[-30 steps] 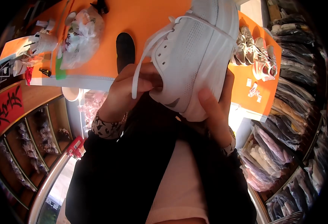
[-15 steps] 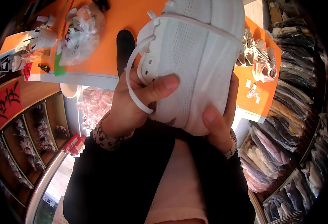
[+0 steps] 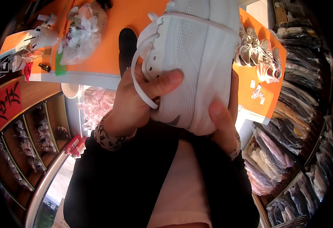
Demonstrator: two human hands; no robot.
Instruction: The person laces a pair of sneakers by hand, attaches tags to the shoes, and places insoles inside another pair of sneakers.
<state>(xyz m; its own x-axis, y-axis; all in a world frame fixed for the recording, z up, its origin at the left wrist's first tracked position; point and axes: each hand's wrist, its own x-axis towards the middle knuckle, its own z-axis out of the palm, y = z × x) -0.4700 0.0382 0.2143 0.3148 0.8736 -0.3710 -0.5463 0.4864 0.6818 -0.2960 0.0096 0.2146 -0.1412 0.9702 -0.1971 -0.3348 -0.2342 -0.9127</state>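
Observation:
A white sneaker (image 3: 185,68) is held up close in front of me, its side facing the camera and its top cut off by the frame edge. My left hand (image 3: 140,91) grips it at the lace side, thumb pressed on the upper. A loose white shoelace (image 3: 138,81) hangs in a loop over that hand. My right hand (image 3: 225,116) holds the sole side, thumb on the near edge and fingers mostly hidden behind the shoe. Behind the left hand, a black elongated object (image 3: 127,47) lies on the orange table (image 3: 115,15).
Several worn shoes (image 3: 257,49) stand at the table's right. A clear plastic bag (image 3: 83,36) lies at its left. Shelves with plastic-wrapped items (image 3: 297,76) line the right side; a wooden rack (image 3: 29,144) stands at the lower left.
The sneaker has shifted slightly and tilted a little in both hands. My right thumb has moved slightly up along its edge. Both hands keep their hold.

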